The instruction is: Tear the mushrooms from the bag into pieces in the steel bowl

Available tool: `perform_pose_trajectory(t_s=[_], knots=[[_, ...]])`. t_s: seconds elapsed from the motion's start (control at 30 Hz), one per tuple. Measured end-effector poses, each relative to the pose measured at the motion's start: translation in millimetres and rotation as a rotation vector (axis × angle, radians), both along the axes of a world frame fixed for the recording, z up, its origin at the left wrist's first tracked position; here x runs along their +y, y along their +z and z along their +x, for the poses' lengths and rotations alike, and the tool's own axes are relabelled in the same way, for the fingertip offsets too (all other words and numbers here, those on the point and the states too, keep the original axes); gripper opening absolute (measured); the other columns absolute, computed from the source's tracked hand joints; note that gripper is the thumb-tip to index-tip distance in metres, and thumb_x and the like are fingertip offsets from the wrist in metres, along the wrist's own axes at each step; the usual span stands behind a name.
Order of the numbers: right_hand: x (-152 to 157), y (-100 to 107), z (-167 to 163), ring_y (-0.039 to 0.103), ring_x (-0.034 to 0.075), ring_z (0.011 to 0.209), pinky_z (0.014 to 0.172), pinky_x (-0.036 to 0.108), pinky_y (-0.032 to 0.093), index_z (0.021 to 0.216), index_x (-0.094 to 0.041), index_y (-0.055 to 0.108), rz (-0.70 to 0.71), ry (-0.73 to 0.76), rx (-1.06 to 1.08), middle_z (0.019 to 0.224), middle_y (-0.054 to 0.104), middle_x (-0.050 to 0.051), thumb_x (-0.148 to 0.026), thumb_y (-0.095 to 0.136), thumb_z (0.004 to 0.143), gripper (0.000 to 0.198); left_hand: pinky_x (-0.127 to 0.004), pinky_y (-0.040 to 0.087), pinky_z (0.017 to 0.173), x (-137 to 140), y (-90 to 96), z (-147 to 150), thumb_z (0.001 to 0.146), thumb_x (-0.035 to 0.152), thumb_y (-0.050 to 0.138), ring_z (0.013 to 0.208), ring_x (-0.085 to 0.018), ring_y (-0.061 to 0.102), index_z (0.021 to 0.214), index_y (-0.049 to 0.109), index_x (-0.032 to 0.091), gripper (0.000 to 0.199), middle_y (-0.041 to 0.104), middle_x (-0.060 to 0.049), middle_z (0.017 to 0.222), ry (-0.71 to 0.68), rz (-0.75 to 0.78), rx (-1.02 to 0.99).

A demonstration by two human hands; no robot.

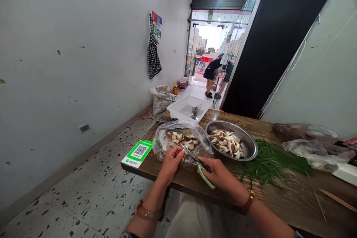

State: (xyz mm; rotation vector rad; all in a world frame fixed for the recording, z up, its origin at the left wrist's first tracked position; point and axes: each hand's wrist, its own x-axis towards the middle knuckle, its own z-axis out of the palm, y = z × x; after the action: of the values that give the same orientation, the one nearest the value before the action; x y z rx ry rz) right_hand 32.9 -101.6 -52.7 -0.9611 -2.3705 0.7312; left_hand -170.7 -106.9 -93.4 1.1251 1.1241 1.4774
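Observation:
My right hand (216,173) is wrapped round a pair of scissors (205,178) with pale green handles. The blades point up and left, their tips beside the fingers of my left hand (172,161). That hand is pinched closed; whatever lies between its fingertips is too small and hidden to make out. Just beyond both hands, a clear plastic bag (160,137) lies spread on the table with cut mushrooms (182,138) in it. To its right stands a steel bowl (252,147) holding more mushroom pieces (227,143).
Green leafy stalks (267,161) lie right of the bowl, with thin sticks (316,193) and plastic bags (309,143) further right. A white tub (178,108) holding skewers sits at the table's far end. A green payment-code sign (138,152) rests at the left edge. People (213,70) stand near the doorway.

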Motion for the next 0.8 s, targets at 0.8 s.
perform_pose_trajectory(t_s=[0.8], knots=[[-5,-61,126,0.064,0.028,0.1,0.083,0.041,0.054,0.131,-0.021,0.055,0.411,-0.334,-0.427,0.117,0.066,0.013,-0.036,0.041,0.093,0.043,-0.02,0.038,0.058,-1,4.7,3,0.064,0.016,0.056,0.061,-0.008,0.051,0.097,0.056,0.016,0.032,0.06,0.002,0.075,0.026,-0.017,-0.354]])
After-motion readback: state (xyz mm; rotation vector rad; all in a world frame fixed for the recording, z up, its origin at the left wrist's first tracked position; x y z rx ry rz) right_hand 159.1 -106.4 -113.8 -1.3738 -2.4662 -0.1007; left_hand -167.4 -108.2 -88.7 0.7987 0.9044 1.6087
